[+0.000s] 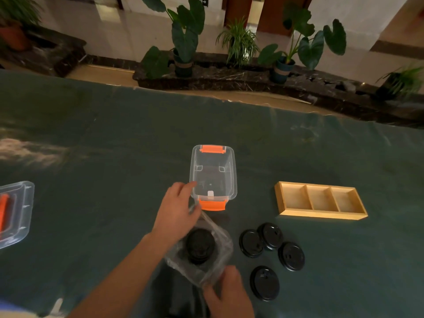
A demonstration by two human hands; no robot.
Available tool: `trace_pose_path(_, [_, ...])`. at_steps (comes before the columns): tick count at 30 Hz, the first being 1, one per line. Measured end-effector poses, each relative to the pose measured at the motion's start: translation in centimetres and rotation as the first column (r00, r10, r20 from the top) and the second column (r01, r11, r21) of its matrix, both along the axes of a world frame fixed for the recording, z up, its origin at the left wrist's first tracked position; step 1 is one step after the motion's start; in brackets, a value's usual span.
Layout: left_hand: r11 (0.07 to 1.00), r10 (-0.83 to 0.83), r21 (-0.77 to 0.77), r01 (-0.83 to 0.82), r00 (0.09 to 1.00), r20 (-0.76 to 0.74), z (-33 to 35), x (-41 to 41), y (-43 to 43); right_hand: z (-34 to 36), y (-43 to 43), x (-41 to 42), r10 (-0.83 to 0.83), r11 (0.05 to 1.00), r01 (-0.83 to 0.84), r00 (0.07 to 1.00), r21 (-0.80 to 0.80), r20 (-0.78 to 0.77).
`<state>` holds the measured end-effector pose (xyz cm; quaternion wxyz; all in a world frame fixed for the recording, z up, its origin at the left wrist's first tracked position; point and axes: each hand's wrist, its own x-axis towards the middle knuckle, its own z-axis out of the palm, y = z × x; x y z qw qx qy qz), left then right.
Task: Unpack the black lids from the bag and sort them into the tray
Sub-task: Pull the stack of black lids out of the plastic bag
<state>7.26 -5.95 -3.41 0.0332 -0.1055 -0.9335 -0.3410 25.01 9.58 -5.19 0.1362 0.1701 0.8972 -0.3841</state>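
A clear plastic bag (206, 269) lies near the table's front edge with a stack of black lids (200, 246) inside it. My left hand (177, 208) grips the bag's far end, beside the clear box. My right hand (226, 292) pinches the bag's near corner. Several loose black lids lie on the cloth to the right: one (252, 243) overlapped by another (270, 235), a third (291, 256), and one nearer me (265, 283). A wooden tray (320, 214) with three empty compartments sits further right.
A clear plastic box (231, 171) with orange latches stands open just beyond the bag. Its clear lid (19, 216) with an orange handle lies at the far left. A dark green cloth (103, 157) covers the table. Potted plants stand beyond the far edge.
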Motion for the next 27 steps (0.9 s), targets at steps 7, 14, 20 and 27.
trace_pose_path(7, [0.957,-0.215,-0.227,0.179,0.966,-0.143,-1.2,8.5,-0.6,1.3,1.3,-5.8,0.636,0.766,-0.431,0.616,0.476,-0.465])
trace_pose_path(14, [0.940,-0.241,-0.209,0.268,0.959,0.148,-5.9,8.2,-2.0,-0.7,3.8,-10.8,0.626,0.755,-0.581,0.777,0.305,-0.069])
trace_pose_path(20, [0.925,-0.329,-0.067,0.375,0.875,0.355,-9.3,6.0,-3.0,-2.8,3.8,-11.9,0.631,0.755,-0.628,0.774,0.188,0.049])
trace_pose_path(27, [0.925,-0.378,0.187,0.332,0.859,0.345,-11.6,5.6,-3.1,-5.4,3.8,-12.1,0.666,0.674,-0.676,0.731,0.297,0.151])
